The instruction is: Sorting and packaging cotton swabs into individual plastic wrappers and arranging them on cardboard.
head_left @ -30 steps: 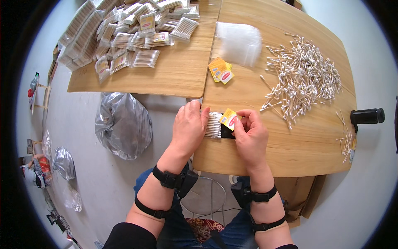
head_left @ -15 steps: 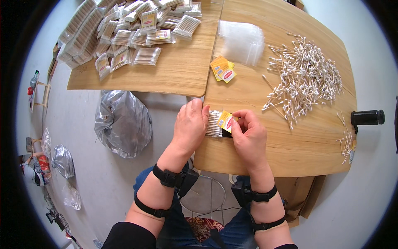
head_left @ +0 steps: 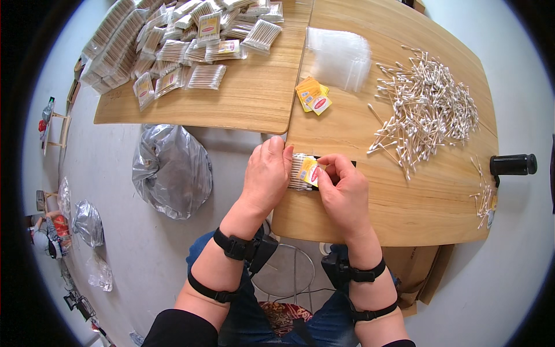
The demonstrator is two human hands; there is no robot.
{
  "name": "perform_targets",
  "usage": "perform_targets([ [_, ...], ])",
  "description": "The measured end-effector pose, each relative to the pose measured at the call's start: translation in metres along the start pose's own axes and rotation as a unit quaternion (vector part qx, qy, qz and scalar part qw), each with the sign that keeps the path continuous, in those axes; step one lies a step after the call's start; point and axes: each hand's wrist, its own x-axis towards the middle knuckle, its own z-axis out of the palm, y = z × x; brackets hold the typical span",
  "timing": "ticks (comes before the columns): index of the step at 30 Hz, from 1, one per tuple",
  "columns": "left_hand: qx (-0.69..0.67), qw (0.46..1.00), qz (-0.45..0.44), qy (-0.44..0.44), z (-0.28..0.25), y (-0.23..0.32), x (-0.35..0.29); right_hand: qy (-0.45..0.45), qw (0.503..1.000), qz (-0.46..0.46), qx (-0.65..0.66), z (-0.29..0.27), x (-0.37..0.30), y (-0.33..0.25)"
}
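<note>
Near the table's front left corner lies a neat row of cotton swabs (head_left: 296, 179). My left hand (head_left: 265, 176) is closed at the left end of this row, its fingers together and the thumb along the swabs; the gripped part is hidden. In a pinch of thumb and fingers, my right hand (head_left: 345, 191) holds a small yellow and white card (head_left: 309, 171) over the swabs' right part. A flat black piece (head_left: 354, 164) shows beside and under the right fingers; most of it is covered.
Loose cotton swabs (head_left: 428, 110) are heaped at the right. Clear plastic bags (head_left: 340, 58) and yellow cards (head_left: 313, 96) lie beyond my hands. Filled swab packs (head_left: 206, 77) pile up far left. A grey plastic sack (head_left: 172, 173) stands on the floor; a black cylinder (head_left: 513, 164) is at the right edge.
My right hand has moved slightly left with the card, which now lies further over the swabs. More of the black piece shows past the right fingers. The left hand has hardly moved.
</note>
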Motion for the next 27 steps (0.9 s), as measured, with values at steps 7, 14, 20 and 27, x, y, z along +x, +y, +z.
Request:
perform_targets([
  [7,0.003,1.0,0.007,0.002,-0.001,0.0,0.0,-0.012,0.999,-0.013,-0.039,0.002,0.004,0.001],
  [14,-0.012,1.0,0.01,0.002,0.001,-0.002,0.0,-0.035,0.998,-0.023,-0.05,0.008,0.009,0.001],
  [20,-0.017,1.0,0.014,0.006,-0.001,-0.005,0.0,-0.048,0.991,-0.032,-0.122,0.009,0.011,-0.011],
  [27,-0.102,0.992,-0.056,0.04,-0.007,-0.011,0.007,-0.05,0.996,-0.013,-0.069,-0.002,0.014,0.0],
])
